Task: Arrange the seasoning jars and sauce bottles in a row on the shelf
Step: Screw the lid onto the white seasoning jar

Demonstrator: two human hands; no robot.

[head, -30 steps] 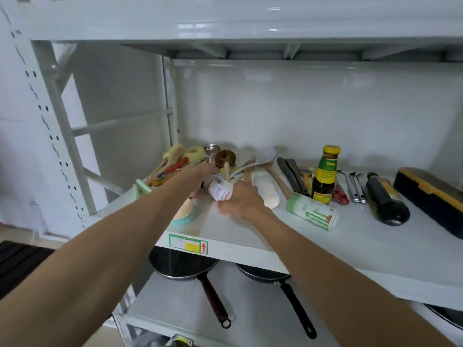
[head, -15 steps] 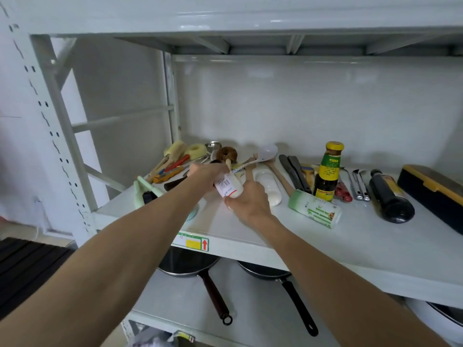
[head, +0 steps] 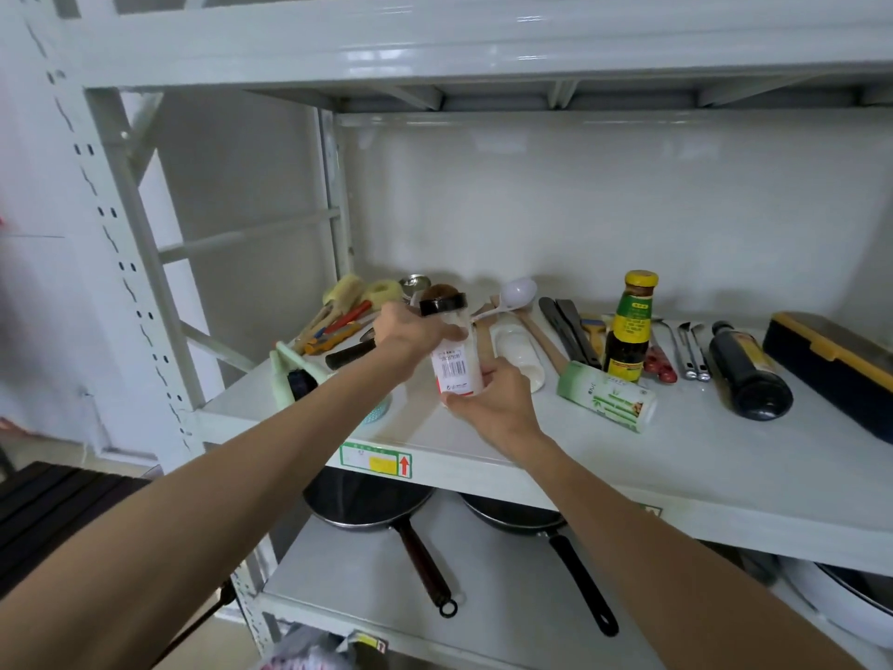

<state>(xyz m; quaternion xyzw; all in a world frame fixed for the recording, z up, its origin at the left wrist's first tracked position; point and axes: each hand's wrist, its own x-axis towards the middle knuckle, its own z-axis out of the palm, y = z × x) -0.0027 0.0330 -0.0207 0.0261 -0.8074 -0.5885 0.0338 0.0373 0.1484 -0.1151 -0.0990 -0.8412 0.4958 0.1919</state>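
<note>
Both my hands hold a clear seasoning jar (head: 454,360) with a black lid and a white barcode label, upright above the white shelf (head: 555,442). My left hand (head: 410,331) grips its upper part near the lid; my right hand (head: 488,403) cups its base. To the right, a green-and-white seasoning jar (head: 606,396) lies on its side. A sauce bottle with a yellow cap (head: 630,328) stands upright behind it. A dark sauce bottle (head: 746,372) lies flat further right.
A heap of brushes and utensils (head: 348,311) fills the back left corner. A white ladle (head: 512,297), spatulas, metal cutlery (head: 691,350) and a black-and-yellow box (head: 831,360) lie along the back. Two frying pans (head: 381,505) rest on the shelf below.
The jar went from lying tilted near the shelf to upright and higher, with both hands lifting and turning it. The camera view shifted slightly.
</note>
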